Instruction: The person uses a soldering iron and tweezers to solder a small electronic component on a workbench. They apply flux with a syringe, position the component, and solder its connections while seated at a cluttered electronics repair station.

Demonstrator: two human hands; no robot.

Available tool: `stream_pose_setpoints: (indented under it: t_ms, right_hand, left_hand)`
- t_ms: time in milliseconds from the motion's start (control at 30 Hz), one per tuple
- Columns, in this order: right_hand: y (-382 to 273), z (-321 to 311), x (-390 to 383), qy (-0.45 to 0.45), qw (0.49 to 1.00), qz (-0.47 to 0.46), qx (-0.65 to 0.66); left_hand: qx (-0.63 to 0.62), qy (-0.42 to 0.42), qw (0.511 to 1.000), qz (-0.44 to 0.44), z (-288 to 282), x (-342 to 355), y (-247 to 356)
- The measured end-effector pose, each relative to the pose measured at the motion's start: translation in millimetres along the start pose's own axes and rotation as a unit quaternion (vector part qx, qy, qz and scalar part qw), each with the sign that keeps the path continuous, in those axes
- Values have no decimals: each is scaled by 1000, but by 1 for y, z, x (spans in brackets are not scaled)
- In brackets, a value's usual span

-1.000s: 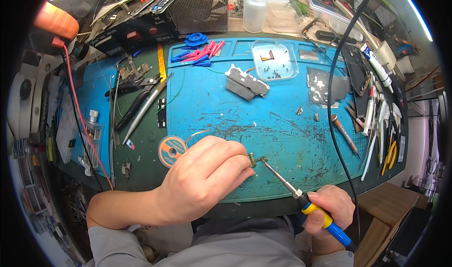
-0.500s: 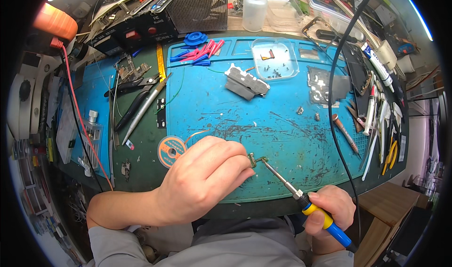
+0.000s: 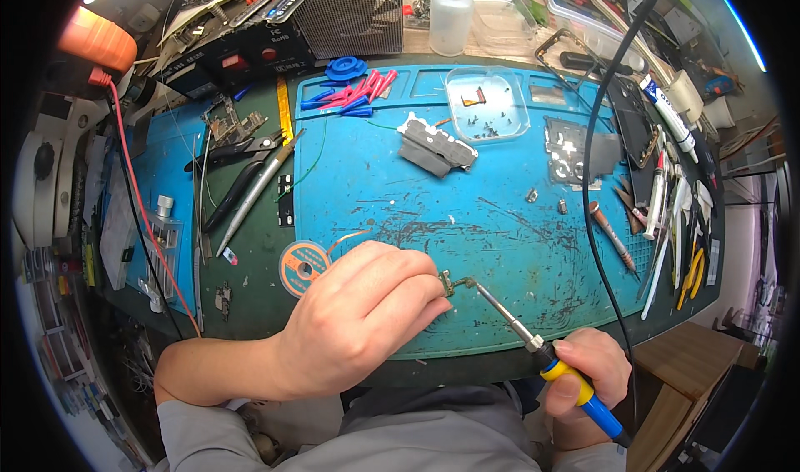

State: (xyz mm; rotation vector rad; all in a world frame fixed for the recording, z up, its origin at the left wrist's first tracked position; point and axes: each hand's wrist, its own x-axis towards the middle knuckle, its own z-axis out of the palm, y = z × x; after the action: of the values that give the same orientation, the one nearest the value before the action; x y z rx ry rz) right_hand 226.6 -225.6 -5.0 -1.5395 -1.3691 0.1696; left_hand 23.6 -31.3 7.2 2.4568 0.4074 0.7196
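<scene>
Low over the blue work mat [image 3: 500, 230], my left hand [image 3: 362, 314] pinches a small electronic part [image 3: 447, 283] with a thin greenish tail pointing right. Most of that part is hidden behind my fingers. My right hand [image 3: 587, 372] is closed round the yellow and blue handle of a soldering iron [image 3: 533, 342]. The iron's metal tip reaches up and left to the end of the tail; whether it touches cannot be made out. Just left of my left fingers lies a spool of orange-labelled wick or wire [image 3: 304, 269].
A black cable [image 3: 592, 172] hangs down across the right side. Beyond my hands lie a grey wrapped board [image 3: 437, 145], a clear dish of screws [image 3: 487, 105] and a white squeeze bottle [image 3: 451, 18]. Pliers and tweezers [image 3: 692, 264] crowd the right; a craft knife [image 3: 258, 193] lies left.
My right hand and the soldering iron have shifted slightly to the right, so the tip sits nearer the tail's end. My left hand has stayed in place.
</scene>
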Motion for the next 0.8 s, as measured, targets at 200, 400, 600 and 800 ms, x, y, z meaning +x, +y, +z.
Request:
stream_pose_setpoints:
  t_ms: [200, 400, 600, 800]
  right_hand:
    - [7, 2, -25, 89, 986, 66, 123]
    - [-10, -15, 0, 190, 937, 153, 249]
    - [-32, -111, 72, 282, 919, 48, 271]
    - [-70, -165, 229, 290, 949, -124, 6]
  left_hand:
    - [14, 2, 1000, 23, -1, -3, 1]
    - [29, 12, 998, 59, 2, -9, -7]
    - [63, 41, 992, 99, -1, -4, -2]
    - [94, 27, 991, 90, 2, -14, -4]
